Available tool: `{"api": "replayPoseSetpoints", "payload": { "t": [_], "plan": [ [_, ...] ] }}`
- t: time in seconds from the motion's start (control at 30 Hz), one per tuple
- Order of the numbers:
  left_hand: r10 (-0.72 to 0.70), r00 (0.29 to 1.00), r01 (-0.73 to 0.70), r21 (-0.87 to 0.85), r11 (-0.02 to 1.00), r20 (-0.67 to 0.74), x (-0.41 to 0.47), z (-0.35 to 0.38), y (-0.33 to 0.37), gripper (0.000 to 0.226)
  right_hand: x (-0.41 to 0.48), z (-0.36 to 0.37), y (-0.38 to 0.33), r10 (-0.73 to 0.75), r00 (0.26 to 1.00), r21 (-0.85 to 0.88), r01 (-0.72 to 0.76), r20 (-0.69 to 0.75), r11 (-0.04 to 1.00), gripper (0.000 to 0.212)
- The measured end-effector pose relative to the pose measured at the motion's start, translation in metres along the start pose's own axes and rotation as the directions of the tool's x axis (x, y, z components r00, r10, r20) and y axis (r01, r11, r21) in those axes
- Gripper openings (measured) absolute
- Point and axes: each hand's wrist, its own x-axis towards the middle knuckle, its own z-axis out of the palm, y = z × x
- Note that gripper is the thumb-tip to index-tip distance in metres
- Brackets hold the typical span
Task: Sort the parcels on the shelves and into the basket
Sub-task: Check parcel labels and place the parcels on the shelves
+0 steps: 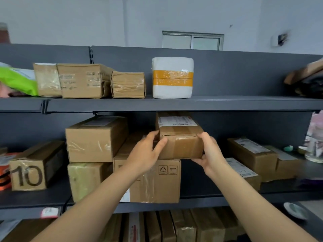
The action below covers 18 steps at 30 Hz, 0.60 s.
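Observation:
A brown cardboard parcel (180, 137) with a white label on top sits on a larger carton (155, 180) on the middle shelf (201, 200). My left hand (145, 154) grips its left front corner, thumb on the front face. My right hand (211, 154) holds its right side, fingers curled under the bottom edge. A white parcel with orange tape (172, 77) stands on the top shelf (227, 103) directly above. No basket is in view.
Several brown boxes (87, 81) and a green bag (17, 79) line the top shelf's left. A box marked 10 (29, 173) and stacked cartons (96, 138) sit at middle left, long boxes (253, 154) at right. More boxes (174, 226) stand on the bottom shelf.

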Motion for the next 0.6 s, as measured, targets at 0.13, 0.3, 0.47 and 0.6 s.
{"api": "replayPoseSetpoints", "payload": {
  "t": [0.13, 0.3, 0.47, 0.6],
  "plan": [
    [0.055, 0.994, -0.078, 0.285, 0.955, 0.090, 0.002, 0.010, -0.005, 0.058, 0.002, -0.030, -0.008, -0.079, 0.989, 0.019, 0.082, -0.124, 0.996, 0.031],
    [0.064, 0.988, -0.119, 0.438, 0.891, 0.138, -0.002, 0.019, -0.013, 0.056, 0.001, -0.074, 0.005, -0.063, 0.958, -0.126, 0.028, -0.280, 0.992, 0.046],
    [0.095, 0.987, -0.140, 0.417, 0.898, 0.126, -0.003, 0.016, -0.014, 0.056, 0.002, -0.086, 0.042, -0.019, 0.953, -0.274, -0.067, -0.303, 0.959, 0.054],
    [0.092, 0.987, -0.140, 0.416, 0.898, 0.132, -0.007, 0.015, -0.012, 0.056, 0.005, -0.085, 0.057, -0.081, 0.957, -0.407, -0.041, -0.280, 0.913, 0.044]
  ]
}}
